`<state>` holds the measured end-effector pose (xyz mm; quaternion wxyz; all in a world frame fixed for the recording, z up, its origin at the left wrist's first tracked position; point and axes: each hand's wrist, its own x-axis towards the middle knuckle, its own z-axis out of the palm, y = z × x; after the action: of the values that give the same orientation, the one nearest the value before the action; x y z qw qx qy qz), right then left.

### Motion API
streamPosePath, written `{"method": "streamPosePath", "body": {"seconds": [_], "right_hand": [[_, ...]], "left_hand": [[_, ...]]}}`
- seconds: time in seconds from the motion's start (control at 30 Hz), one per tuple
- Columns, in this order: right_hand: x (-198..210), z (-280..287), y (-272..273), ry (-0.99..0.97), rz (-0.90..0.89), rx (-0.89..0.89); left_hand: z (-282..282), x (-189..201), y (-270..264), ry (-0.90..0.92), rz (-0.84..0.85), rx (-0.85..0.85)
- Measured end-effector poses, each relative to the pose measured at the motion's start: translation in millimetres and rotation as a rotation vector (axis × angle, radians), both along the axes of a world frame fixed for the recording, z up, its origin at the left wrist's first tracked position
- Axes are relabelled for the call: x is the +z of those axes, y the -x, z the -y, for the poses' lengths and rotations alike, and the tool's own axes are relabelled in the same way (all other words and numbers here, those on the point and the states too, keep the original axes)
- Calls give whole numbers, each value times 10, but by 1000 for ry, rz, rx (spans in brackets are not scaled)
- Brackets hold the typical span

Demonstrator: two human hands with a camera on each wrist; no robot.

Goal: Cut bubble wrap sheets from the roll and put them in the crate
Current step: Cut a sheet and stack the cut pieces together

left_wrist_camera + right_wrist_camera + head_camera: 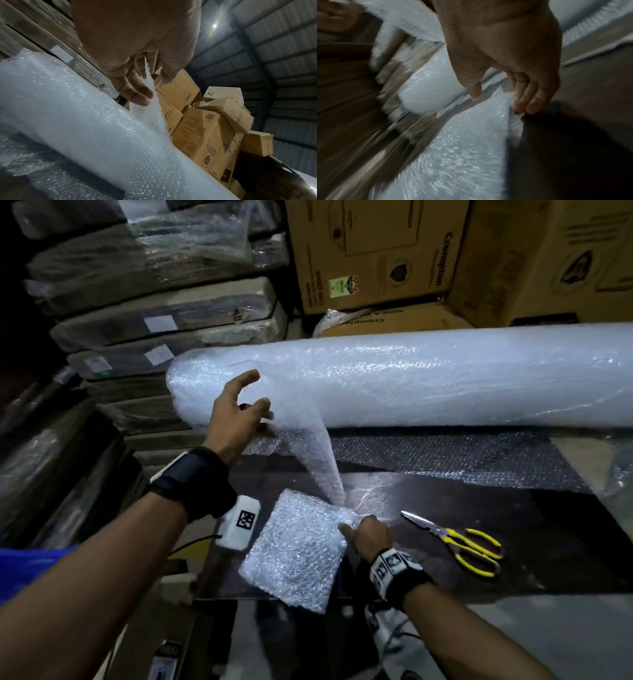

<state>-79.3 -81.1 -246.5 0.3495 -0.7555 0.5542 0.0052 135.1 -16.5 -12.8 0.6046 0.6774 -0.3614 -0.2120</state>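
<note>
A big white bubble wrap roll (pixel 428 378) (pixel 68 108) lies across the back of the dark table (pixel 534 518). My left hand (pixel 253 395) (pixel 150 88) is at the roll's left end, and the loose wrap edge runs up between its thumb and curled fingers. From there a strip of wrap (pixel 322 460) hangs down toward my right hand (pixel 359 529) (pixel 496 104). That hand grips the corner of a folded bubble wrap sheet (pixel 298 549) (pixel 462 135) lying at the table's front left edge. The right wrist view is motion-blurred.
Yellow-handled scissors (pixel 459 542) lie shut on the table right of my right hand. More unrolled wrap (pixel 445 457) lies flat under the roll. Cardboard boxes (pixel 376 251) stand behind it, and wrapped flat packs (pixel 154 302) are stacked at left. Something blue (pixel 30 566) shows at lower left.
</note>
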Motion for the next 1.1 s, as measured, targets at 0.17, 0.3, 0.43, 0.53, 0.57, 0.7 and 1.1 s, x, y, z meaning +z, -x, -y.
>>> {"method": "streamPosePath", "body": {"seconds": [0.17, 0.3, 0.43, 0.53, 0.57, 0.7, 1.1], "right_hand": [[-167, -124, -552, -140, -29, -336], [-143, -228, -652, -134, -88, -452], [-142, -255, -715, -145, -118, -400], [-168, -245, -661, -83, -32, -394], [-178, -205, -588, -73, 33, -384], [-115, 70, -57, 1, 25, -269], [480, 133, 321, 178, 391, -186]], "left_hand": [[-291, -202, -429, -35, 30, 30], [-477, -333, -667, -69, 67, 32], [-575, -405, -773, -85, 71, 48], [-582, -417, -764, -89, 56, 33], [-574, -415, -740, -88, 50, 22], [-475, -398, -553, -66, 28, -38], [-40, -163, 12, -1, -47, -224]]}}
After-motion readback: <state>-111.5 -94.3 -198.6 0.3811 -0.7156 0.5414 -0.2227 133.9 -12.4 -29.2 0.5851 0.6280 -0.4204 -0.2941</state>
